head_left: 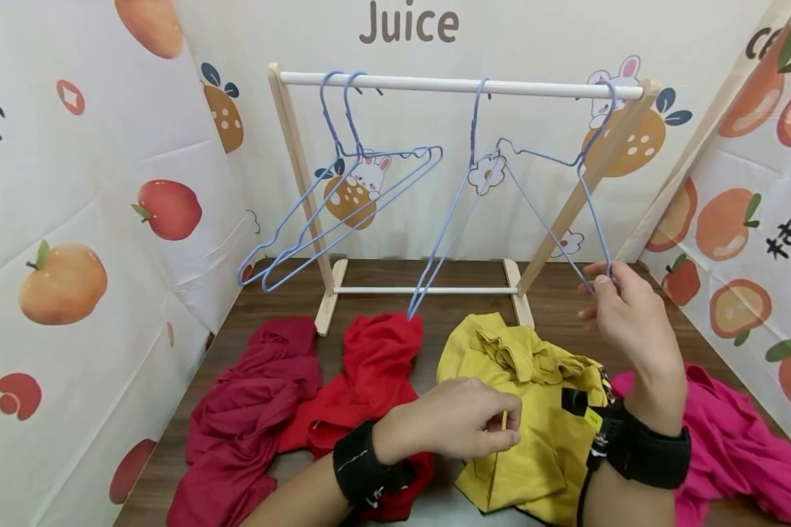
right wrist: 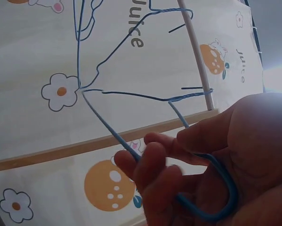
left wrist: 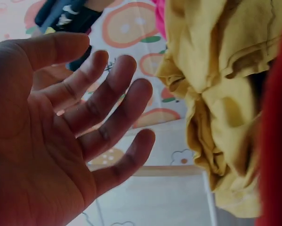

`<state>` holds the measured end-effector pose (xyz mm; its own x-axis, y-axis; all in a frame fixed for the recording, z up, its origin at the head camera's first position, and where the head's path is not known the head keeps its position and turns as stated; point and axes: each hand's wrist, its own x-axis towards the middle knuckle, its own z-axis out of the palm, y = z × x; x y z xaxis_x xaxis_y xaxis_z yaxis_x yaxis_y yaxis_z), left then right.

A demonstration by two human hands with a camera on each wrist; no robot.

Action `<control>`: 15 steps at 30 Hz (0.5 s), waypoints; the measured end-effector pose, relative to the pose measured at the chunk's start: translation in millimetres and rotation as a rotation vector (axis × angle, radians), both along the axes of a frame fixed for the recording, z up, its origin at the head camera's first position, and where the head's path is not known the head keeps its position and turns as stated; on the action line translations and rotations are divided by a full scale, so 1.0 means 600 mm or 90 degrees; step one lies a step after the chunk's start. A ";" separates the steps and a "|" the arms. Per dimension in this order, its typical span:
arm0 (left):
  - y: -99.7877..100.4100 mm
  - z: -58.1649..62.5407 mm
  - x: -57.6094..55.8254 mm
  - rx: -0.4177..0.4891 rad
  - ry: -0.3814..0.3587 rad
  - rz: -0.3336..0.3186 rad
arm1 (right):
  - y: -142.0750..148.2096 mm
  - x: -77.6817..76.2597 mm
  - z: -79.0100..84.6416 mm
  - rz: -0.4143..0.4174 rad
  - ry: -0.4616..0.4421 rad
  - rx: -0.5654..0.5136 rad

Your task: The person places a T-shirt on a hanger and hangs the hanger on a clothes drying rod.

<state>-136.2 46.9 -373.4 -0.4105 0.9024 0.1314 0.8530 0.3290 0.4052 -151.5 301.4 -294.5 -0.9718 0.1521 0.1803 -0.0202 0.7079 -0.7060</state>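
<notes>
My right hand (head_left: 633, 315) pinches the lower right corner of a blue wire hanger (head_left: 593, 208), its hook still over the rack's white rod (head_left: 409, 83). In the right wrist view the fingers curl round the hanger's (right wrist: 131, 95) bent end. My left hand (head_left: 458, 417) hovers over a crumpled yellow garment (head_left: 547, 446), apart from it as far as I can see. The left wrist view has its fingers loosely bent with nothing in the palm. A red garment (head_left: 376, 359) lies left of the yellow one, partly behind my left forearm.
Two blue hangers (head_left: 327, 110) hang at the rod's left, another hanger (head_left: 472, 139) near its middle. A dark red garment (head_left: 250, 410) lies far left on the brown table (head_left: 428, 274), a pink garment (head_left: 732, 439) far right. Fruit-printed cloth (head_left: 105, 146) surrounds the table.
</notes>
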 end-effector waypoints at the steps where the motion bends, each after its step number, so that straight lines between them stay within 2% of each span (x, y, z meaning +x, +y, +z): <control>1: 0.004 -0.005 -0.003 -0.001 0.002 0.008 | 0.001 0.000 0.001 -0.004 0.008 0.002; 5: 0.017 -0.017 -0.014 0.009 0.009 0.049 | 0.002 0.004 0.006 -0.030 0.051 0.024; 8: 0.026 -0.018 -0.020 0.014 0.000 0.072 | 0.001 0.009 0.009 -0.037 0.071 0.021; 11: 0.035 -0.012 -0.023 0.005 -0.016 0.079 | 0.001 0.017 0.012 -0.040 0.084 0.025; 15: 0.054 0.007 -0.029 0.005 -0.024 0.082 | 0.001 0.032 0.017 -0.035 0.107 0.017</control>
